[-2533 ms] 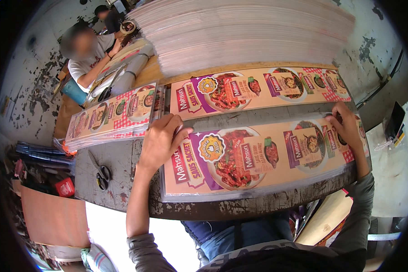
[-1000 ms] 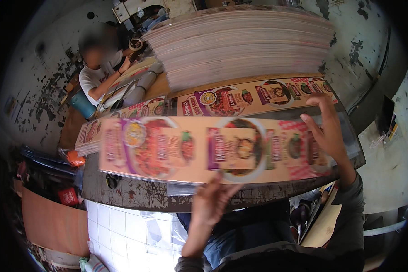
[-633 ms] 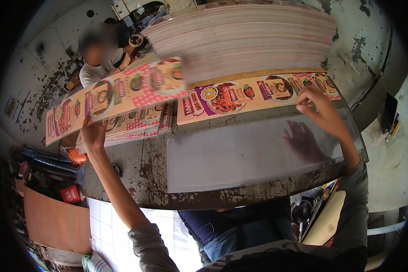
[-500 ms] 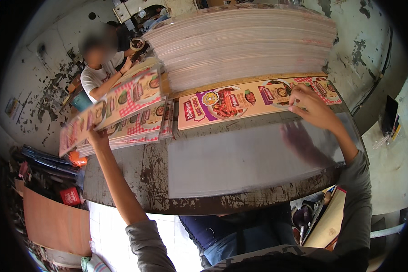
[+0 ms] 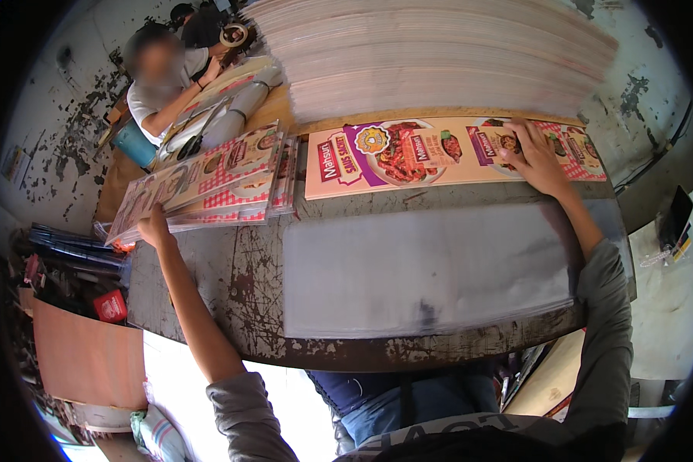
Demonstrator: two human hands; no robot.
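My left hand [image 5: 155,228] pinches the near edge of a long printed board [image 5: 200,171] in a clear sleeve. That board lies slanted on top of a pile of sleeved printed boards [image 5: 246,204] at the table's left. My right hand [image 5: 537,158] touches the right part of a stack of long printed boards [image 5: 339,185] with food pictures, its fingers bent and the thumb apart. In front of me lies a stack of clear plastic sleeves [image 5: 431,269], with neither hand on it.
A tall stack of sleeved boards [image 5: 439,61] rises behind the printed boards. The worn dark table [image 5: 246,308] has a curved near edge. At the far left a person [image 5: 162,92] works beside a tape roll [image 5: 233,35]. A red container [image 5: 110,306] stands lower left.
My left hand has lowered the sleeved board onto the left pile. My right hand has settled onto the printed boards, its fingers less curled. The whole view has shifted slightly.
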